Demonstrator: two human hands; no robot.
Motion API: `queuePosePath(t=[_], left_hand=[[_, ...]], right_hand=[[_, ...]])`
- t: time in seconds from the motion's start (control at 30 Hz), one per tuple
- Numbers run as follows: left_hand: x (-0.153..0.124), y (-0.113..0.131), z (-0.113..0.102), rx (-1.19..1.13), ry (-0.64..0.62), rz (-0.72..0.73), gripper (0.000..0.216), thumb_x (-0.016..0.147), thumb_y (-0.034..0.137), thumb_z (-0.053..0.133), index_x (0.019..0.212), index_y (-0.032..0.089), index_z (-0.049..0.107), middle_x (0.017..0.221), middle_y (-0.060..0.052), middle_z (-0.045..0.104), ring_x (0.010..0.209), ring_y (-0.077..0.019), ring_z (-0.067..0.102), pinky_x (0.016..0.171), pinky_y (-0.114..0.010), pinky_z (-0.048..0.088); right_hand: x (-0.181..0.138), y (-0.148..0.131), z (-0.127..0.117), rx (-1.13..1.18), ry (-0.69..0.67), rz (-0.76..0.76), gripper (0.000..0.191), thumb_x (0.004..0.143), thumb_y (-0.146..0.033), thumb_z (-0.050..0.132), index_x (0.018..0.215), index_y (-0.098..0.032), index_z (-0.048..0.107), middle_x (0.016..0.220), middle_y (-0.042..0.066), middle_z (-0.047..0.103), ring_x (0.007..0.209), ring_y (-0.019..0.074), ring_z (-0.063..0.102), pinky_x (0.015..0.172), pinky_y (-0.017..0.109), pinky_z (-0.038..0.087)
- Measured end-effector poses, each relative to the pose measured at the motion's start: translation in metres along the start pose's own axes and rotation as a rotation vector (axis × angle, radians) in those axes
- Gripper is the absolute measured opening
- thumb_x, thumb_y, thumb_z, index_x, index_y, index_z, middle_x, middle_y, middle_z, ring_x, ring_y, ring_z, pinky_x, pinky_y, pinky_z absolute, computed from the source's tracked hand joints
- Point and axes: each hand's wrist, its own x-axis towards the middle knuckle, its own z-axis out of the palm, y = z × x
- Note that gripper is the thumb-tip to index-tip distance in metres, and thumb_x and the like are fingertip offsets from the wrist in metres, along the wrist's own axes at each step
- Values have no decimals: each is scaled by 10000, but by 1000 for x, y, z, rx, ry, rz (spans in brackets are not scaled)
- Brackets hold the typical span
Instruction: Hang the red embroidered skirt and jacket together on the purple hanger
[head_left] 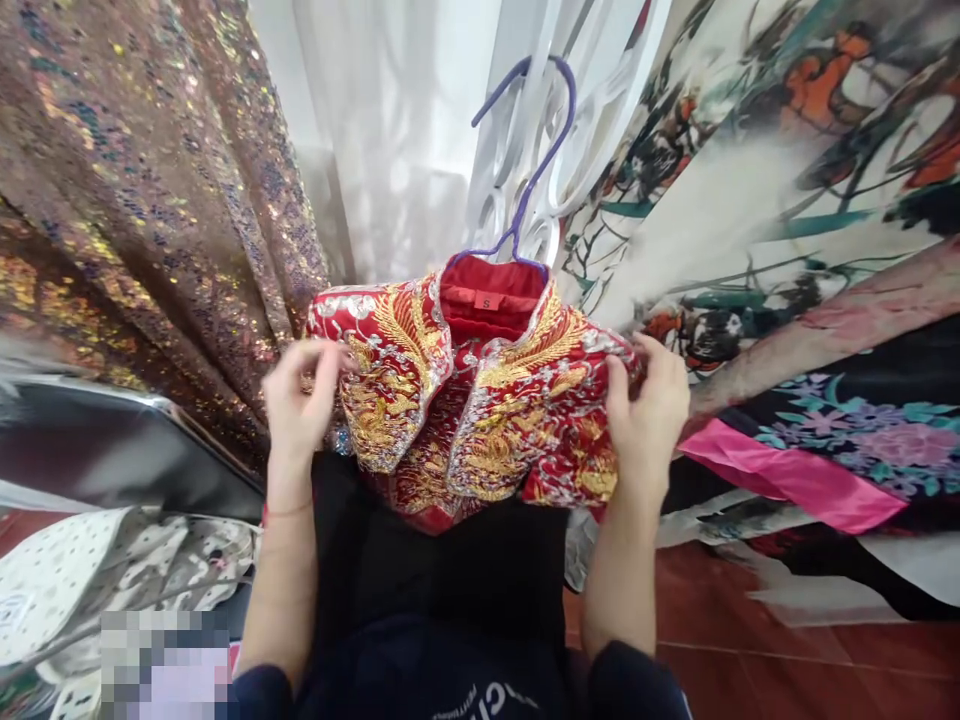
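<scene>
The red jacket (480, 420) hangs on a purple hanger (536, 150), both shoulders held.
The left hand (296, 400) pinches one shoulder and the right hand (649, 410) clamps the other; an uneven pull could probably slide it off.

Left hand (300, 400): sequin drape (150, 200) hangs just beside it, so no room outward. Right hand (646, 410): printed fabric (750, 250) and pink satin (787, 475) crowd my outer side. The red jacket (480, 420) fills the gap between. Free passage: lower right, above the tiled floor (750, 660).
</scene>
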Motion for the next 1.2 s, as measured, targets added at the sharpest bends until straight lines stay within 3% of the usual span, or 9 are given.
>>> queuePosePath(t=[0.03, 0.07, 0.2, 0.33, 0.57, 0.7, 0.9, 1.07, 1.2], left_hand=[[17, 2, 1, 159, 196, 58, 229, 937, 418, 591, 970, 219, 700, 1023, -113, 719, 1074, -260, 663, 1040, -456, 482], [32, 2, 3, 253, 239, 89, 260, 892, 426, 653, 1036, 215, 695, 1172, -133, 691, 1216, -287, 601, 1110, -471, 425], [65, -21, 15, 141, -121, 124, 370, 919, 480, 581, 1132, 193, 678, 1135, -88, 727, 1069, -232, 666, 984, -370, 505], [60, -34, 18, 119, 9, 146, 318, 961, 455, 548, 1020, 197, 724, 987, -60, 765, 883, -177, 709, 849, -305, 536], [39, 22, 15, 234, 274, 295, 260, 1031, 391, 471, 1111, 276, 689, 1154, 4, 748, 1250, -193, 645, 1084, -404, 482], [36, 44, 24, 273, 212, 228, 221, 1013, 377, 504, 1125, 266, 659, 1219, -16, 713, 1350, -237, 567, 1172, -474, 394], [50, 9, 21, 262, -47, 165, 400, 949, 438, 563, 1219, 157, 656, 1203, -103, 707, 1146, -251, 645, 1063, -428, 444], [76, -13, 10, -43, -284, -23, 479, 866, 575, 631, 967, 112, 705, 801, -12, 680, 721, -105, 562, 709, -252, 474], [66, 0, 0, 13, -40, 3, 350, 740, 490, 776, 730, 155, 674, 581, 53, 494, 545, -68, 375, 524, -248, 304]], right_hand=[[1, -4, 4, -33, -3, -35, 489, 1007, -465, 437, 1348, -143, 575, 1247, 199, 642, 1180, 323, 591, 1013, 501, 437], [2, -9, 8, -50, -21, -80, 506, 1014, -460, 418, 1395, -149, 536, 1298, 203, 615, 1229, 326, 564, 1039, 509, 415], [6, -15, 25, -73, -60, -184, 543, 995, -550, 441, 1386, -186, 537, 1252, 174, 623, 1176, 315, 560, 1015, 498, 409], [22, 0, 44, -90, 5, -176, 526, 1009, -579, 357, 1122, -180, 681, 903, 122, 631, 874, 266, 571, 854, 447, 430], [58, 5, 42, -54, 64, -188, 489, 1032, -517, 332, 1075, -176, 680, 881, 116, 600, 843, 250, 548, 832, 445, 416], [54, 5, 48, 2, 85, -174, 526, 1047, -475, 234, 962, -188, 666, 857, 103, 593, 846, 250, 569, 816, 425, 429], [46, 12, 57, 40, -83, -233, 610, 1020, -575, 212, 834, -190, 647, 780, 90, 604, 763, 225, 554, 757, 379, 420], [60, -5, 15, 210, -422, -221, 553, 793, -737, 659, 813, -184, 668, 640, -25, 527, 595, 126, 431, 631, 280, 382], [62, -16, -22, 337, -601, -146, 523, 708, -703, 767, 767, -187, 705, 586, -41, 537, 594, 123, 444, 577, 260, 366]])
